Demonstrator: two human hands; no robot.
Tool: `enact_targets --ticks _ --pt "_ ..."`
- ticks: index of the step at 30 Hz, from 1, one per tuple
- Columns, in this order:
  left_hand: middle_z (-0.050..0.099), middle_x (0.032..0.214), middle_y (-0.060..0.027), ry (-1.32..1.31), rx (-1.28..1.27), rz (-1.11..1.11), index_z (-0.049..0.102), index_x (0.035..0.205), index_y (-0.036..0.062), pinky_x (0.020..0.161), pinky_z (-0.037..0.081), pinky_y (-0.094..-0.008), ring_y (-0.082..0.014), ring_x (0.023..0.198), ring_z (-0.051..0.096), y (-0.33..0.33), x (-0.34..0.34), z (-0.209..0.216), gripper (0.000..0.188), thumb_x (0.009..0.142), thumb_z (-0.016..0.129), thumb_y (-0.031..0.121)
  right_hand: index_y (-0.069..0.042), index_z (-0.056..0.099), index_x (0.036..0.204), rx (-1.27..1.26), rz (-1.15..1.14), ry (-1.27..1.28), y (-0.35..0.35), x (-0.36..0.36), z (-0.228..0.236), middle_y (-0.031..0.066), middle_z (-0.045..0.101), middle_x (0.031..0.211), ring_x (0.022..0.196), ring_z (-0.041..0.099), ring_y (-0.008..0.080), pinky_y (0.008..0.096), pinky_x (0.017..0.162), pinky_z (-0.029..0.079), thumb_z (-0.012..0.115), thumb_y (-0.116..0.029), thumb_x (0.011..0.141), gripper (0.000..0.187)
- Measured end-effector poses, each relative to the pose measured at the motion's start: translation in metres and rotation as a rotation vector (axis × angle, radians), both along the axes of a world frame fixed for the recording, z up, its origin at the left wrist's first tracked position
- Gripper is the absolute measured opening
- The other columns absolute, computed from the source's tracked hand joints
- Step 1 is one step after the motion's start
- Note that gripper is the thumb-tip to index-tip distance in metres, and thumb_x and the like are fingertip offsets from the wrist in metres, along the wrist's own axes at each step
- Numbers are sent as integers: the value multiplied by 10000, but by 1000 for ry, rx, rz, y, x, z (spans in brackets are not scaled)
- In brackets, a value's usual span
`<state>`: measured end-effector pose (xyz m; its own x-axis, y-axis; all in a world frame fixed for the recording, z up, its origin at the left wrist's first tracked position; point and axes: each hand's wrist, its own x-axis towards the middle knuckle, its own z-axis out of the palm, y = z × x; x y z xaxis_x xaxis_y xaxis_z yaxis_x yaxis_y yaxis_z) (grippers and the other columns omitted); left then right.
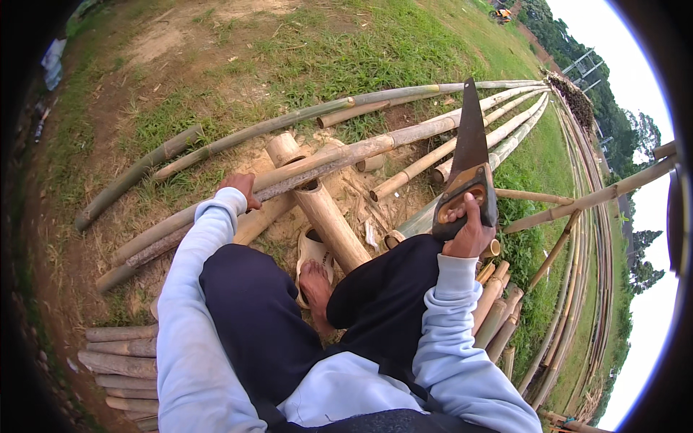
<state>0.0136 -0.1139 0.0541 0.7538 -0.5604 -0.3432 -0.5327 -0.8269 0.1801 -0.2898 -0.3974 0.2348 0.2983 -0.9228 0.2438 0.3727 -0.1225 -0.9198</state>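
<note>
The right grip is holding a saw by its handle, the blade pointing upward. The left grip is curling over a long bamboo pole, which is lying slantwise beyond the knees, passing above a thick bamboo piece; more poles are stretching across the grass

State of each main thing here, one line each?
Left grip: on the pole, finger curl partly hidden
Right grip: closed on the saw handle
Saw: raised, blade pointing up in view
Pole: lying across the tube
Tube: lying, hollow
Left stack: short lengths, piled
Foot: bare, at the sandal
</note>
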Motion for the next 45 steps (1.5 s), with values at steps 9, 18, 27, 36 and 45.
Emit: enact_targets --ticks 9,18,27,36,45 --pt "719 1070 -206 -70 -22 10 655 1176 79 962 534 -482 -394 1053 681 79 -13 -6 594 695 830 380 7 605 882 -339 -62 117 6 -26 5 60 561 643 541 546 150 289 532 471 704 -24 911 107" --pt "701 1170 -203 -37 61 63 582 1335 143 973 525 -503 -408 1103 661 173 -20 6 733 710 862 405 14 590 881 -260 226 174 92 -44 41 54 591 668 589 566 114 268 569 464 687 28 913 103" --pt "714 1126 -194 -122 96 83 593 1299 150 923 541 -515 -420 1059 674 194 -30 11 697 701 865 382 14 643 1019 -58 638 457 129 -58 -24 -6 585 720 593 540 61 237 553 440 731 -50 905 158" --pt "715 1124 -209 -145 87 100 597 1315 147 936 537 -503 -421 1049 677 192 -27 5 709 690 868 342 42 674 1051 -101 651 671 126 -48 -86 28 653 817 757 582 94 273 705 485 767 -125 885 253" --pt "707 1155 -215 -66 77 123 549 1416 181 975 524 -495 -417 1095 666 197 -19 0 820 679 869 350 43 678 1094 -129 633 665 122 -47 -77 73 697 864 789 627 124 289 745 509 771 -139 885 292"
